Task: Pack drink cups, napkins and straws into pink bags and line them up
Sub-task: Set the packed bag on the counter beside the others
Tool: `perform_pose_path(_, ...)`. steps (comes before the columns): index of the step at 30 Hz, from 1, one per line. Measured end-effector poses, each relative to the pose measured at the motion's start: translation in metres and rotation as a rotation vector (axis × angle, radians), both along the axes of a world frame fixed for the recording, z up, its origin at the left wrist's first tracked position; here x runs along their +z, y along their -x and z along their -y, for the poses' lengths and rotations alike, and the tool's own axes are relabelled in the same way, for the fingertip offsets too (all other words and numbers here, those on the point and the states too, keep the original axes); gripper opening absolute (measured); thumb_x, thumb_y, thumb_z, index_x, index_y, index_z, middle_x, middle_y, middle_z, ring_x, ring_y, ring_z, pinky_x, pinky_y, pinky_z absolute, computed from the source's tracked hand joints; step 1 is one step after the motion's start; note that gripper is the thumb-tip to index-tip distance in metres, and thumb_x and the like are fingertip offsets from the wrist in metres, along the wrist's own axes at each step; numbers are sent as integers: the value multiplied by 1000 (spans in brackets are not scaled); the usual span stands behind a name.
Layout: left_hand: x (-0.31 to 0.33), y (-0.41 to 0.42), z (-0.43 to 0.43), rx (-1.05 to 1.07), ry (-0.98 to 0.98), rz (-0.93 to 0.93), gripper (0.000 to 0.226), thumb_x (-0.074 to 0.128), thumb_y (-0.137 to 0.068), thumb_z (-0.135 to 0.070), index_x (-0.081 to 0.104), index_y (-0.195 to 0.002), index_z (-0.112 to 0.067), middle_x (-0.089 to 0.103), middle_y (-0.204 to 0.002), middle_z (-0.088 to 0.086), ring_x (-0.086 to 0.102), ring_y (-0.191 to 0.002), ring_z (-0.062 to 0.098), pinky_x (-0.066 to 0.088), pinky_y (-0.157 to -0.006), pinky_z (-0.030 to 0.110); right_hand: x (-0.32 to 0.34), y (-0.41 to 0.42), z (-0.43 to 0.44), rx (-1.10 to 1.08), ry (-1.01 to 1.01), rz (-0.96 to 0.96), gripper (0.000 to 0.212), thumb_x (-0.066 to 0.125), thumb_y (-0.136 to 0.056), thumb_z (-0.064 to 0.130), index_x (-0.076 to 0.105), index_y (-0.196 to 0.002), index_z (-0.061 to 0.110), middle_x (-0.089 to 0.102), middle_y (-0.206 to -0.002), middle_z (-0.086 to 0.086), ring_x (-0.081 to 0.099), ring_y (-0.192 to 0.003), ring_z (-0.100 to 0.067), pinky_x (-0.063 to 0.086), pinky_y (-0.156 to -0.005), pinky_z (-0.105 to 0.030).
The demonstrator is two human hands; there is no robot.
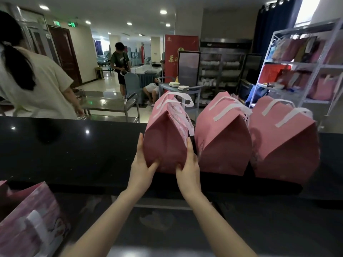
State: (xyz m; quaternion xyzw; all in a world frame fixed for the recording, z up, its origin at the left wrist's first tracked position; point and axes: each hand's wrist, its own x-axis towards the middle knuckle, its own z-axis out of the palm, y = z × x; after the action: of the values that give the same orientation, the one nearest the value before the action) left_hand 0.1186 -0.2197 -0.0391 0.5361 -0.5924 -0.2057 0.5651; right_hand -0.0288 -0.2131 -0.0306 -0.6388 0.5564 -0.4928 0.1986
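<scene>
Three pink bags with white handles stand in a row on the raised black counter (74,149). I grip the leftmost pink bag (166,138) near its base, my left hand (142,164) on its left side and my right hand (188,164) on its right side. The middle pink bag (222,143) and the right pink bag (284,147) stand close beside it, tops folded shut. No cups, napkins or straws are visible.
Another pink bag (27,219) lies at the lower left on the lower counter. A person in a pale shirt (37,86) stands behind the counter at left. Steel carts (111,106) and a shelf of bags (306,71) stand beyond.
</scene>
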Motion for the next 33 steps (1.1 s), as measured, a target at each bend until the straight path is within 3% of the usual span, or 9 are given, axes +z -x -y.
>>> perform_pose_path(7, -4, -3, 40, 49, 12, 33, 95, 71, -85, -28, 4, -145, -56, 46, -143, -3, 54, -121, 12, 47, -98, 35, -3, -9, 37, -36, 15, 5, 100, 52, -85, -5, -2, -147, 52, 38, -142, 2, 38, -110, 6, 34, -90, -19)
perform_pose_path(12, -2, -8, 41, 22, -39, 38, 94, 71, -85, -27, 5, -146, -55, 46, -143, -2, 52, -123, 11, 46, -101, 35, 0, -8, 38, -18, 22, -8, 96, 53, -87, -2, -1, -148, 48, 34, -145, 0, 45, -125, -13, 35, -93, -21)
perform_pose_path(15, 5, -17, 25, 0, -101, 65, 90, 70, -86, -27, 8, -148, -49, 43, -145, -4, 44, -131, 9, 40, -108, 37, 3, -5, 20, -54, 89, -57, 91, 59, -88, 7, 4, -150, 44, 30, -151, 0, 25, -131, -8, 31, -99, -24)
perform_pose_path(18, 6, -35, -17, 68, -91, 55, 69, 70, -87, -27, 33, -143, -44, 50, -132, -17, 47, -124, 0, 41, -102, 27, 6, -5, -3, -113, 197, -218, 81, 64, -86, 14, 19, -150, 36, 28, -153, 0, 17, -136, -9, 25, -109, -29)
perform_pose_path(20, 0, -55, -58, 130, -42, 43, 50, 70, -86, -18, 51, -125, -45, 63, -114, -17, 58, -110, -2, 47, -90, 17, 5, -14, -21, -95, 286, -311, 72, 68, -83, 13, 34, -146, 25, 34, -150, -6, 28, -137, -19, 25, -112, -32)
perform_pose_path(25, -24, -111, -162, 371, -108, 102, 36, 71, -84, -9, 63, -106, -36, 68, -98, -15, 63, -94, -4, 51, -81, 13, -2, -68, -61, 305, 356, -433, 44, 70, -79, 8, 63, -122, 15, 53, -135, -7, 52, -123, -24, 45, -103, -40)
perform_pose_path(27, -26, -137, -196, 515, -101, 133, 33, 72, -83, -8, 65, -104, -33, 68, -99, -14, 63, -94, -1, 50, -81, 13, -4, -98, -72, 489, 282, -514, 40, 64, -84, 13, 61, -124, 18, 50, -138, -1, 50, -124, -20, 44, -102, -35)
perform_pose_path(30, -23, -176, -241, 737, -72, 308, 31, 75, -78, -8, 68, -103, -26, 67, -99, -10, 62, -95, 10, 50, -85, 31, -3, -149, -84, 674, 264, -617, 40, 56, -90, 21, 56, -130, 23, 45, -141, 6, 46, -125, -16, 41, -101, -30)
perform_pose_path(33, -21, -208, -273, 870, -100, 507, 38, 81, -69, -7, 69, -102, -20, 67, -99, -4, 60, -95, 22, 48, -85, 38, 2, -199, -97, 802, 328, -707, 43, 56, -90, 23, 53, -133, 25, 45, -141, 7, 45, -123, -16, 40, -99, -28)
